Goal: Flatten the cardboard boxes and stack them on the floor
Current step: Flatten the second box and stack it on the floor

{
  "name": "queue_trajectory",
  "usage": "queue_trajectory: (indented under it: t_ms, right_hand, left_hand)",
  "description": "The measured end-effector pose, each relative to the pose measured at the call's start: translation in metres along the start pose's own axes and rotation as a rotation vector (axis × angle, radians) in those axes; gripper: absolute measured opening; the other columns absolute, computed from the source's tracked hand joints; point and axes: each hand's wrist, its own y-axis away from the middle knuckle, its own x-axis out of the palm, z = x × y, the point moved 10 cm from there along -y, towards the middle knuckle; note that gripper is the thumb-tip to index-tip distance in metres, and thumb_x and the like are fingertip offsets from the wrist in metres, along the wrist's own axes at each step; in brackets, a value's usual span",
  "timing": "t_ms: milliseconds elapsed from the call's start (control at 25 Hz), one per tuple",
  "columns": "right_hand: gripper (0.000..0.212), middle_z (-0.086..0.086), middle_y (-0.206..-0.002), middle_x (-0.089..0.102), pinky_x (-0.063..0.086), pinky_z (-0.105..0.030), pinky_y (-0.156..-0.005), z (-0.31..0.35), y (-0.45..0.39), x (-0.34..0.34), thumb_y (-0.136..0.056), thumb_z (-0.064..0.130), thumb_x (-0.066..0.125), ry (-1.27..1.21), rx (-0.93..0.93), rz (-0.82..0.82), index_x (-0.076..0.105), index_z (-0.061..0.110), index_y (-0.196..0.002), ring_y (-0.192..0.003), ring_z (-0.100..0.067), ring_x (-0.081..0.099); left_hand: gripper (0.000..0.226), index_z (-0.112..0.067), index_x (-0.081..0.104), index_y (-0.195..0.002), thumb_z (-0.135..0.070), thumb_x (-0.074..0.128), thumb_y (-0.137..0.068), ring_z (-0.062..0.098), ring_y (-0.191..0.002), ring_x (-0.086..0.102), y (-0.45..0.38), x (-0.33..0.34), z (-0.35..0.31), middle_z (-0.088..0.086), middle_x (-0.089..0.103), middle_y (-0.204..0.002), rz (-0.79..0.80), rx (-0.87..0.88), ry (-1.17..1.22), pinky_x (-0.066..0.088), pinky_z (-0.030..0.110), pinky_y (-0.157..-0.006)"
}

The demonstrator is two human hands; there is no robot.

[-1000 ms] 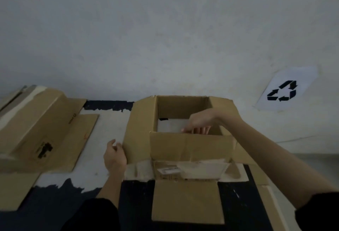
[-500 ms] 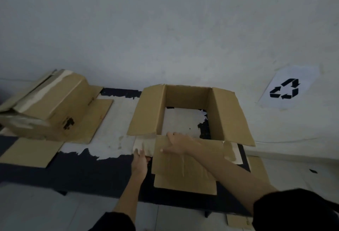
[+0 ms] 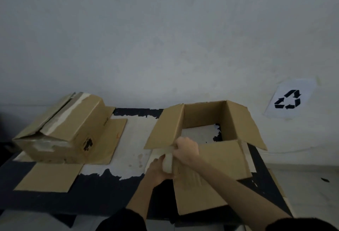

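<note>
An open brown cardboard box [image 3: 236, 120] stands on the dark table [image 3: 102, 194], bottomless, with its flaps spread out and the table showing through it. My right hand [image 3: 186, 149] grips the near left corner of the box. My left hand [image 3: 159, 170] is closed on a pale taped strip at that same corner, just below the right hand. A second cardboard box [image 3: 66, 130] lies at the left of the table, partly collapsed, with worn tape along its top.
The table stands against a white wall. A paper sheet with a black recycling symbol [image 3: 288, 100] is stuck to the wall at the right. Pale floor [image 3: 311, 179] shows to the right of the table and along its near edge.
The view has pulled back from the table. My right hand came out of the box to its near left corner, and my left hand moved onto the taped strip there.
</note>
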Motion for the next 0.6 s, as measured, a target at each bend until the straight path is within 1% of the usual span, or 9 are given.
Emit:
queue_trajectory:
  t_ms: [40, 80, 120, 200, 240, 280, 360, 480, 600]
  right_hand:
    - [0.037, 0.0, -0.055, 0.034, 0.032, -0.025, -0.05, 0.011, -0.003, -0.02, -0.081, 0.01, 0.051, -0.072, -0.026, -0.063, 0.03, 0.015, -0.052, -0.052, -0.015, 0.038]
    - [0.037, -0.002, -0.051, 0.035, 0.03, -0.026, -0.047, 0.02, -0.007, -0.043, -0.079, 0.008, 0.053, -0.153, -0.047, -0.127, 0.032, 0.015, -0.049, -0.049, -0.014, 0.036]
    - [0.032, -0.007, -0.051, 0.045, 0.034, -0.029, -0.049, 0.028, -0.012, -0.069, -0.077, 0.006, 0.055, -0.221, -0.08, -0.198, 0.043, 0.011, -0.048, -0.05, -0.016, 0.041]
    - [0.014, -0.017, -0.068, 0.065, 0.046, -0.032, -0.061, 0.034, -0.02, -0.122, -0.075, 0.001, 0.058, -0.296, -0.138, -0.3, 0.068, -0.001, -0.067, -0.063, -0.019, 0.054]
    - [0.014, -0.016, -0.073, 0.067, 0.047, -0.023, -0.063, 0.037, -0.019, -0.148, -0.075, -0.002, 0.058, -0.294, -0.157, -0.328, 0.072, -0.003, -0.078, -0.065, -0.016, 0.054]
    - [0.019, -0.011, -0.074, 0.065, 0.042, -0.011, -0.059, 0.038, -0.016, -0.172, -0.074, -0.005, 0.057, -0.268, -0.175, -0.341, 0.073, -0.003, -0.084, -0.063, -0.012, 0.052]
    - [0.028, -0.004, -0.077, 0.061, 0.037, 0.0, -0.053, 0.036, -0.01, -0.217, -0.072, -0.011, 0.053, -0.207, -0.204, -0.395, 0.072, -0.003, -0.089, -0.063, -0.008, 0.051]
    - [0.036, -0.004, -0.085, 0.062, 0.035, 0.006, -0.058, 0.022, 0.003, -0.272, -0.066, -0.015, 0.047, -0.176, -0.246, -0.572, 0.071, -0.003, -0.091, -0.083, -0.013, 0.056]
    - [0.038, -0.009, -0.082, 0.063, 0.037, 0.003, -0.058, -0.005, 0.021, -0.298, -0.064, -0.018, 0.042, -0.227, -0.239, -0.723, 0.069, -0.007, -0.087, -0.08, -0.014, 0.055]
  left_hand:
    - [0.085, -0.019, 0.034, -0.141, -0.037, 0.076, -0.069, 0.028, -0.123, 0.049, 0.001, -0.006, -0.013, 0.007, 0.048, -0.133, -0.011, 0.059, -0.016, 0.043, 0.036, -0.102]
    - [0.077, -0.021, 0.042, -0.135, -0.041, 0.074, -0.068, 0.027, -0.117, 0.053, 0.001, -0.018, -0.024, 0.007, 0.054, -0.129, -0.049, 0.107, 0.045, 0.045, 0.039, -0.101]
    - [0.066, -0.02, 0.049, -0.129, -0.04, 0.072, -0.07, 0.026, -0.111, 0.058, 0.003, -0.034, -0.035, 0.007, 0.061, -0.123, -0.116, 0.152, 0.156, 0.048, 0.039, -0.098]
    - [0.037, -0.02, 0.061, -0.117, -0.031, 0.065, -0.082, 0.024, -0.098, 0.063, 0.01, -0.081, -0.058, 0.006, 0.069, -0.107, -0.267, 0.227, 0.237, 0.051, 0.036, -0.089]
    - [0.026, -0.018, 0.064, -0.111, -0.026, 0.059, -0.087, 0.025, -0.093, 0.064, 0.015, -0.109, -0.074, 0.006, 0.069, -0.099, -0.362, 0.276, 0.12, 0.051, 0.034, -0.084]
    - [0.021, -0.016, 0.066, -0.106, -0.022, 0.055, -0.089, 0.027, -0.09, 0.064, 0.021, -0.138, -0.093, 0.009, 0.069, -0.093, -0.453, 0.326, -0.014, 0.05, 0.033, -0.078]
    - [0.02, -0.011, 0.066, -0.103, -0.015, 0.051, -0.09, 0.032, -0.09, 0.065, 0.04, -0.187, -0.14, 0.016, 0.07, -0.094, -0.634, 0.437, -0.239, 0.048, 0.035, -0.072]
    - [0.021, -0.01, 0.064, -0.102, -0.015, 0.048, -0.09, 0.035, -0.088, 0.063, 0.072, -0.226, -0.205, 0.018, 0.069, -0.092, -0.823, 0.608, -0.392, 0.042, 0.035, -0.068]
    - [0.017, -0.007, 0.064, -0.095, -0.012, 0.049, -0.089, 0.034, -0.077, 0.063, 0.095, -0.226, -0.25, 0.015, 0.069, -0.081, -0.914, 0.777, -0.487, 0.033, 0.032, -0.058]
